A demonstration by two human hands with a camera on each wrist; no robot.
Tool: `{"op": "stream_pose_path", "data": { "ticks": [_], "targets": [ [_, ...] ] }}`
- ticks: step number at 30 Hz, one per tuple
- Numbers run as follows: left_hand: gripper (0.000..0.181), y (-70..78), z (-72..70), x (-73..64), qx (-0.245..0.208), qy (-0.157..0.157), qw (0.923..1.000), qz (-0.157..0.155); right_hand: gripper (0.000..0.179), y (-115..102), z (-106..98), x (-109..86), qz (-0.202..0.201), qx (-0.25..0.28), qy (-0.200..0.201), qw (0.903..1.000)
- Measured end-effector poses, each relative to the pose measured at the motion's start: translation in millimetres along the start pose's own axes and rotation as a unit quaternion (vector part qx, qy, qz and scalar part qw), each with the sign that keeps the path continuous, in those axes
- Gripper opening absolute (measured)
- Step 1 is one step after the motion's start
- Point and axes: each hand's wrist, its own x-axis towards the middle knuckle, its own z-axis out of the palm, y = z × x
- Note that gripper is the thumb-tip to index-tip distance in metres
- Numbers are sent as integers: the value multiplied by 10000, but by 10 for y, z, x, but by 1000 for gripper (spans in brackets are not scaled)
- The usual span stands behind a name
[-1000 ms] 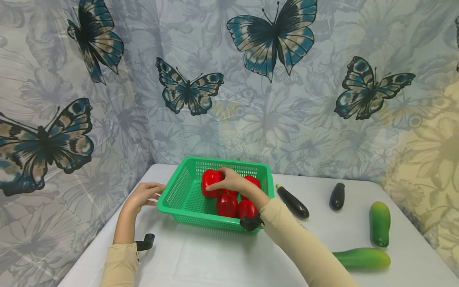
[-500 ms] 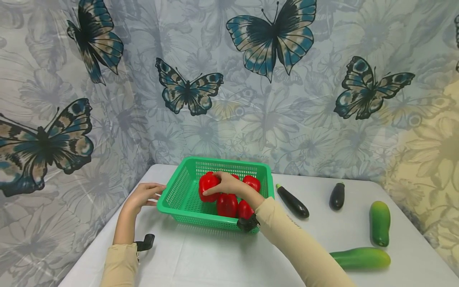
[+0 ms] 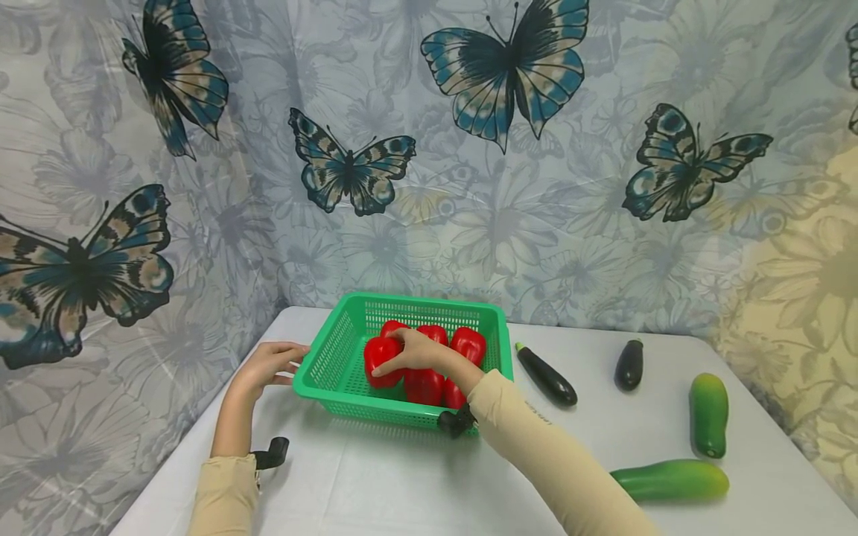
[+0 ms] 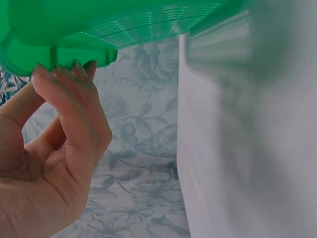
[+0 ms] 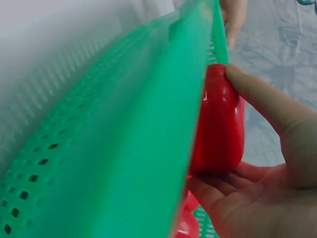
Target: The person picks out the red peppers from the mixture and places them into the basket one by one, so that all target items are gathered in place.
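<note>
A green plastic basket (image 3: 402, 414) with perforated walls stands on the white table, several red bell peppers (image 3: 468, 344) inside it. My right hand (image 3: 417, 350) grips one red bell pepper (image 3: 382, 363) over the middle of the basket, thumb on one side and fingers on the other. In the right wrist view this bell pepper (image 5: 220, 124) shows behind the blurred near rim; whether it touches the basket floor I cannot tell. At the basket's left end my left hand (image 3: 271, 362) holds the rim, its curled fingertips against the rim's underside in the left wrist view.
To the basket's right lie a long eggplant (image 3: 546, 374) and a shorter eggplant (image 3: 629, 365). Farther right are an upright-lying green zucchini (image 3: 708, 415) and another zucchini (image 3: 673, 480), partly behind my right sleeve. A butterfly-patterned cloth (image 3: 469, 246) hangs behind the table.
My right hand has moved the held bell pepper slightly left and toward me, uncovering other peppers behind it. The left hand stays on the rim.
</note>
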Motion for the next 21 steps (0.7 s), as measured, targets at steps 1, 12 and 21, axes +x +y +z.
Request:
{"op": "stream_pose_path", "data": {
  "ticks": [1, 12, 21],
  "targets": [
    [51, 0, 1, 1, -3, 4, 10000, -8, 84, 6, 15, 3, -8, -52, -3, 10000],
    [51, -10, -7, 9, 31, -5, 10000, -32, 86, 39, 109, 14, -299, -513, 38, 9982],
    [51, -5, -3, 15, 15, 24, 10000, -48, 85, 111, 150, 7, -316, -828, 98, 9960]
  ]
}}
